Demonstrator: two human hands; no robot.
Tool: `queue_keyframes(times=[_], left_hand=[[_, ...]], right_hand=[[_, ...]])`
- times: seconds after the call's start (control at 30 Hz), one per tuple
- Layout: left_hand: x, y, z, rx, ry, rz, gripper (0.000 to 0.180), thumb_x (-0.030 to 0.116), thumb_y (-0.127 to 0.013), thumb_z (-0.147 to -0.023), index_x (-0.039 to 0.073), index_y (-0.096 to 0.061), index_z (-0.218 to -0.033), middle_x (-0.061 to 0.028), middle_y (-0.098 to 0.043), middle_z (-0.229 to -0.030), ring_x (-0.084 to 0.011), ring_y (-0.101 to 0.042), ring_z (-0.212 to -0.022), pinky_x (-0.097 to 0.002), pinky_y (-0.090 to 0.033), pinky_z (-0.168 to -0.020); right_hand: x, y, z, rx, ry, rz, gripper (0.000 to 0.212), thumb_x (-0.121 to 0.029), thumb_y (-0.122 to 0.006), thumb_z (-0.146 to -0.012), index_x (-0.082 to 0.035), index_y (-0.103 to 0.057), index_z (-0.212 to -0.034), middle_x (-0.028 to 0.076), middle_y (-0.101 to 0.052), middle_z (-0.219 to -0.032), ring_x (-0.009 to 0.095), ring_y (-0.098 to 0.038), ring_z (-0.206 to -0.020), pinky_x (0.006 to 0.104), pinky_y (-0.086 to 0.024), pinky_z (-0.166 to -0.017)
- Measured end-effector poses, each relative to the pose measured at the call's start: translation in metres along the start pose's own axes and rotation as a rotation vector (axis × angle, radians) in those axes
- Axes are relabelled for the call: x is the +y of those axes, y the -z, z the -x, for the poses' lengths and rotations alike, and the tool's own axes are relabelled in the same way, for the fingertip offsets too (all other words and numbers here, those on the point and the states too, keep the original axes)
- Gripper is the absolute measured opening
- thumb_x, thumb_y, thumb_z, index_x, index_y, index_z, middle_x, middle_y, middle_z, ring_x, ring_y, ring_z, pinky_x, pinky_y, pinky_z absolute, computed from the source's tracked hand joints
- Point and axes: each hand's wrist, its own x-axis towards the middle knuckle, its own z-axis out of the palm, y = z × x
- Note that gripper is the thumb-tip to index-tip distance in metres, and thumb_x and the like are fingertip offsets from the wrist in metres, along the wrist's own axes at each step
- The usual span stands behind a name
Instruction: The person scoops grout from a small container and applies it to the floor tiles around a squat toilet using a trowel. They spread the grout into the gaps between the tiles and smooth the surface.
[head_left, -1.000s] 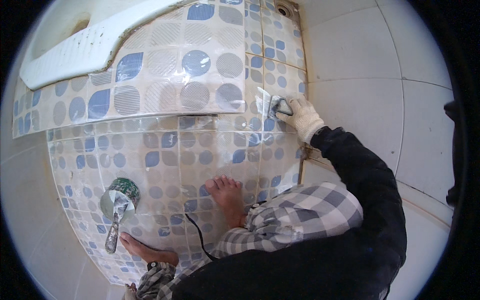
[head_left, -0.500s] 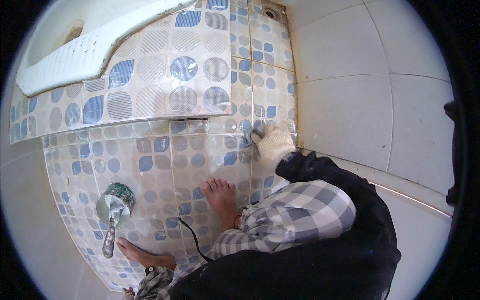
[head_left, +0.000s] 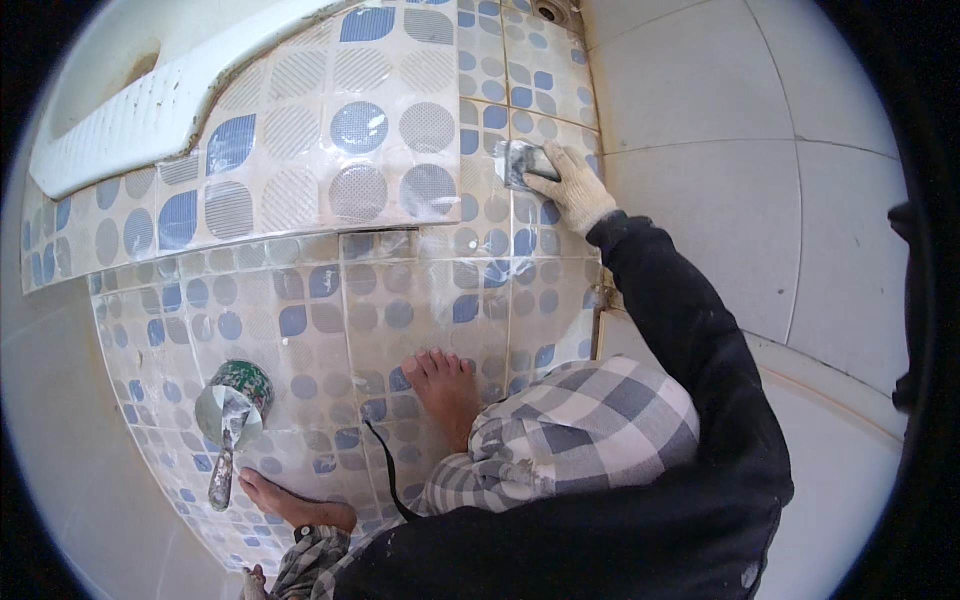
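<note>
My right hand (head_left: 573, 188), in a cream knitted glove, is closed around a small dark grey spreader (head_left: 525, 165). The spreader's left edge carries white paste and lies against the patterned floor tiles (head_left: 400, 285), over a joint beside the raised step. Wet whitish smears (head_left: 495, 270) mark the tiles below it. At the lower left edge a small pale shape (head_left: 254, 582) may be part of my left hand; its fingers cannot be made out. Left of my feet stands a green, paste-spattered pot (head_left: 243, 380) with a putty knife (head_left: 226, 455) resting across it.
A white squat toilet (head_left: 120, 135) is set in the tiled step (head_left: 300, 215) at the upper left. White wall tiles (head_left: 700, 190) rise on the right. A round drain (head_left: 550, 10) sits in the far corner. My bare feet (head_left: 445, 390) are on the floor, near a dark strap (head_left: 388, 460).
My right hand has moved away from me with the spreader, up along the narrow tile strip beside the step. My right arm is now stretched further out. The pot and putty knife stay put.
</note>
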Motion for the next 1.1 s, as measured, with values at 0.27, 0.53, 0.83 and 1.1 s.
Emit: queue_keyframes(times=[0.27, 0.53, 0.83, 1.1], left_hand=[[0.013, -0.004, 0.001, -0.069, 0.173, 0.831, 0.012, 0.035, -0.044, -0.103, 0.025, -0.048, -0.109, 0.0051, -0.049, -0.100, -0.0183, -0.050, -0.088, -0.0385, -0.043, -0.075], [0.027, -0.009, -0.003, 0.054, 0.067, 0.165, 0.019, 0.032, -0.045, -0.102, 0.020, -0.047, -0.116, -0.0006, -0.052, -0.102, -0.0216, -0.051, -0.088, -0.0396, -0.043, -0.076], [0.124, 0.022, -0.005, -0.174, 0.281, -0.486, 0.039, 0.028, -0.051, -0.098, 0.009, -0.044, -0.130, -0.0129, -0.058, -0.107, -0.0286, -0.058, -0.094, -0.0410, -0.047, -0.081], [0.450, 0.106, 0.115, -0.260, 0.299, -1.709, 0.058, 0.024, -0.057, -0.094, -0.001, -0.041, -0.143, -0.0239, -0.064, -0.111, -0.0347, -0.064, -0.099, -0.0423, -0.051, -0.086]], right_hand=[[-0.005, 0.092, -0.014, -0.124, -0.088, -0.012, 0.049, -0.016, -0.064, -0.077, -0.021, -0.065, -0.125, 0.015, -0.059, -0.127, 0.036, -0.062, -0.110, 0.0458, -0.053, -0.091], [-0.085, 0.072, -0.030, -0.226, -0.274, 0.046, 0.033, -0.024, -0.061, -0.086, -0.006, -0.067, -0.112, 0.020, -0.068, -0.109, 0.036, -0.067, -0.101, 0.0458, -0.054, -0.088], [0.001, 0.070, -0.022, -0.063, 0.113, 0.047, 0.056, -0.006, -0.066, -0.084, -0.027, -0.059, -0.135, 0.020, -0.048, -0.137, 0.037, -0.051, -0.126, 0.0423, -0.047, -0.103], [0.021, 0.001, -0.039, 0.005, -0.043, 0.110, 0.061, -0.005, -0.066, -0.080, -0.028, -0.059, -0.136, 0.019, -0.034, -0.152, 0.043, -0.045, -0.130, 0.0461, -0.041, -0.109]])
